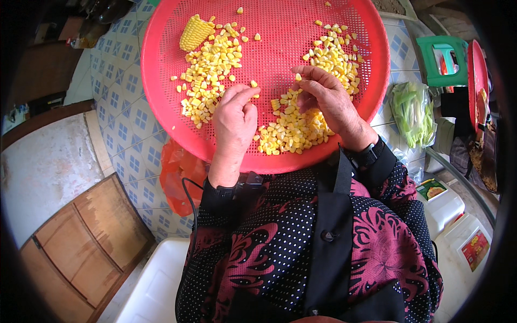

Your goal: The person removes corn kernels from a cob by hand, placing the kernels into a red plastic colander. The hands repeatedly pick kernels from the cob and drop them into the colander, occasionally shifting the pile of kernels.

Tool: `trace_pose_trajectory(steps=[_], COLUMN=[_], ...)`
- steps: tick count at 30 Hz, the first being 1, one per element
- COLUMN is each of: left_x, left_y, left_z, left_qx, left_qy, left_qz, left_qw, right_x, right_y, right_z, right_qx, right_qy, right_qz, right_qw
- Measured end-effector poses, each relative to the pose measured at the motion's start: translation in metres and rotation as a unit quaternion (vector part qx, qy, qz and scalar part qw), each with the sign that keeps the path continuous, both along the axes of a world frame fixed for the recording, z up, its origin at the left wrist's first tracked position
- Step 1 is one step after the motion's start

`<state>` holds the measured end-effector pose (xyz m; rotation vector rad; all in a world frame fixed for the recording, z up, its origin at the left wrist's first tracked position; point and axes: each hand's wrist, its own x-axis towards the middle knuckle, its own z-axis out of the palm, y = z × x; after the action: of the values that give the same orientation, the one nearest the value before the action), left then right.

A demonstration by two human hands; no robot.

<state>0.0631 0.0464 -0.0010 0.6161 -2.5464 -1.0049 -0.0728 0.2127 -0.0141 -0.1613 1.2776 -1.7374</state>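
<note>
A round red plastic sieve tray [270,12] lies before me, bearing loose yellow corn kernels. My left hand [236,119] hovers over its middle, fingers bent, with a kernel [253,83] right at the fingertips; whether they grip it is unclear. Between the thumb and forefinger of my right hand [329,95] sits another corn kernel [298,76]. One heap of kernels [210,68] spreads beyond my left hand, and a second heap [335,56] lies beyond the right. A third pile [293,129] is nearest me, partly under my right hand. A piece of corn cob [196,33] rests at the upper left.
An orange-red plastic bag [181,177] lies on the tiled floor at left. To the right are bagged green corn husks or leaves [412,113], a green plastic stool [444,60] and white containers [456,242]. Another person's hand [482,107] touches a red tray [476,80] at far right.
</note>
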Motion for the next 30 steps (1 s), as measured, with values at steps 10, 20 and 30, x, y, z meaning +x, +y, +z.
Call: trace_pose_trajectory(steps=[10,20,30], left_x=[-0.004,-0.005,-0.008], left_y=[0.01,0.009,0.013], left_z=[-0.002,-0.004,0.01], left_qx=[-0.084,-0.121,-0.127], left_qy=[-0.042,-0.038,0.12], left_qz=[-0.138,-0.129,-0.138], left_qw=[0.986,0.984,0.975], right_x=[-0.002,0.002,0.003], right_y=[0.002,0.0,-0.001], right_z=[-0.003,-0.003,0.001], right_qx=[-0.01,0.007,-0.02], right_qy=[-0.018,-0.033,0.013], right_qz=[-0.018,0.052,0.153], right_qw=[1.0,0.998,0.988])
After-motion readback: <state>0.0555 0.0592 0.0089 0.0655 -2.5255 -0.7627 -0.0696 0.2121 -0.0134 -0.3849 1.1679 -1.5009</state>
